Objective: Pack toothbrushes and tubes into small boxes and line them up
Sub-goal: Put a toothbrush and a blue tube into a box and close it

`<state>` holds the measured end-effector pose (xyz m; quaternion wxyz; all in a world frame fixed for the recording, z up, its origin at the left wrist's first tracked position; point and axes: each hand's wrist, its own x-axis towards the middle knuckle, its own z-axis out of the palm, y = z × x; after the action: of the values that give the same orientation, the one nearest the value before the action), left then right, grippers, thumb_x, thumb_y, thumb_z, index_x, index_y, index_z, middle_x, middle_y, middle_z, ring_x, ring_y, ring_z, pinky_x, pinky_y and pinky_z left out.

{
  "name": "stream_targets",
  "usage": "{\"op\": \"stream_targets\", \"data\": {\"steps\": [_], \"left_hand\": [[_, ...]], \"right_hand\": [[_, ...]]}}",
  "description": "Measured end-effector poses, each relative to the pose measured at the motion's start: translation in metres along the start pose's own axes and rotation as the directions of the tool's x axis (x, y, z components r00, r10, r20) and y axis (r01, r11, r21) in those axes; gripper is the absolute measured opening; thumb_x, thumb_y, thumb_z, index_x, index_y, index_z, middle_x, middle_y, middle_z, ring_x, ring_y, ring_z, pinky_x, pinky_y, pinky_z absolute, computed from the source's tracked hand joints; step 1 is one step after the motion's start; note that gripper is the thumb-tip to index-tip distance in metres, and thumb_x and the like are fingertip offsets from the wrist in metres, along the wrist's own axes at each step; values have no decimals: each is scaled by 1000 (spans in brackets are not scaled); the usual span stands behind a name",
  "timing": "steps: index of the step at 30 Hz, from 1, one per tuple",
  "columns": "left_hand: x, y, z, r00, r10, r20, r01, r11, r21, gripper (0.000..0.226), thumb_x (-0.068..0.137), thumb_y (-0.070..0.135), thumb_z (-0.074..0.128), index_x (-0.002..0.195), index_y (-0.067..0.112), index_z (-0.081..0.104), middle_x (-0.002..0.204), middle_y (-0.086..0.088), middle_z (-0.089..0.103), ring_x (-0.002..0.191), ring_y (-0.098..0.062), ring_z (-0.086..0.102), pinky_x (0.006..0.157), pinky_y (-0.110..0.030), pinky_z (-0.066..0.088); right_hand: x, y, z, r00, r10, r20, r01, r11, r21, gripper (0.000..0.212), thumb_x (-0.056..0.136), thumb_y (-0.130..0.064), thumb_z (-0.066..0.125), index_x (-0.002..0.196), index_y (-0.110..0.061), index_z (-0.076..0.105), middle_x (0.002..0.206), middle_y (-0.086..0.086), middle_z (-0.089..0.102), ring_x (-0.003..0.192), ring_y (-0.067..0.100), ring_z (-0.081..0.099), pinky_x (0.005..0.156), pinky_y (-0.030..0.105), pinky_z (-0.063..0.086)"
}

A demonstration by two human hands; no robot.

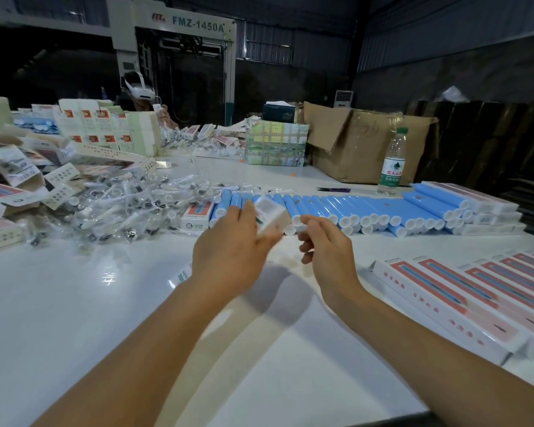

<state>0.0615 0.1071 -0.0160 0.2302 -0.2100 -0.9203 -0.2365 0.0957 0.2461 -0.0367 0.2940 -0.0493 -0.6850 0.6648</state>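
Left hand (228,251) grips a light, crushable small box (270,215) by its sides before the blue tubes (336,208); right hand (324,245), fingers curled, apparently holds nothing.

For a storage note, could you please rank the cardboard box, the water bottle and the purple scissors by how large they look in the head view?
1. cardboard box
2. water bottle
3. purple scissors
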Motion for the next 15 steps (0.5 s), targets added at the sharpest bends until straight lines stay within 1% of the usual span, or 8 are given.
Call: {"op": "stream_targets", "data": {"steps": [1,3,5,7,9,10,12,15], "left_hand": [[2,0,-9,998,-47,-35,40,979,-201,49,93,55,39,127,20,42,113,0,49,98,-23,54,69,-34,38],[6,-3,-24,976,-193,-103,96,800,-592,28,96,49,40,103,25,53,95,3,57,83,-17,56,63,-31,41],[10,-7,-31,912,-404,67,248,415,-876,27,97,49,40,94,26,54,90,0,61,81,-18,60,63,-30,44],[9,-11,-28,826,-413,385,402,-49,-914,33,97,48,42,106,19,56,99,-11,66,91,-27,65,73,-39,51],[4,-11,-16,761,-334,556,474,-300,-828,41,97,46,44,118,13,55,106,-19,66,98,-35,64,83,-48,50],[1,-7,-9,732,-315,604,505,-344,-792,45,96,47,44,119,11,56,105,-21,66,97,-37,64,83,-49,51],[-3,1,3,695,-302,653,545,-371,-751,47,95,51,44,109,9,61,89,-18,72,80,-34,70,66,-43,56],[-4,7,11,704,-294,646,542,-367,-757,43,93,55,46,95,16,64,72,-12,73,64,-27,71,50,-37,56]], "right_hand": [[0,0,-1,1000,14,8,-14,1000,3,24,98,-19,46,86,-27,65,72,-7,58,62,7,51,60,25,42],[-2,1,0,998,17,57,-15,999,-30,23,99,-19,46,88,-28,65,74,-7,57,63,7,50,59,22,41],[-4,3,3,991,-1,131,8,999,-49,21,99,-19,47,93,-31,63,77,-9,58,63,2,52,55,16,41],[-6,3,6,973,-7,231,25,997,-73,19,98,-21,48,100,-35,61,81,-9,57,61,-5,52,52,10,40],[-7,1,11,938,30,345,18,991,-134,17,95,-31,54,107,-43,57,84,-7,55,61,-7,52,52,9,41],[-8,1,14,919,43,392,31,983,-179,22,92,-38,58,112,-46,55,86,-7,54,63,-7,53,54,11,42],[-8,-1,19,893,24,450,108,958,-267,38,79,-51,64,114,-56,51,92,-13,54,72,-4,56,63,14,43],[-8,-7,23,892,-6,452,174,927,-331,53,67,-51,62,119,-53,52,102,-16,55,84,-2,54,72,18,42]]}}
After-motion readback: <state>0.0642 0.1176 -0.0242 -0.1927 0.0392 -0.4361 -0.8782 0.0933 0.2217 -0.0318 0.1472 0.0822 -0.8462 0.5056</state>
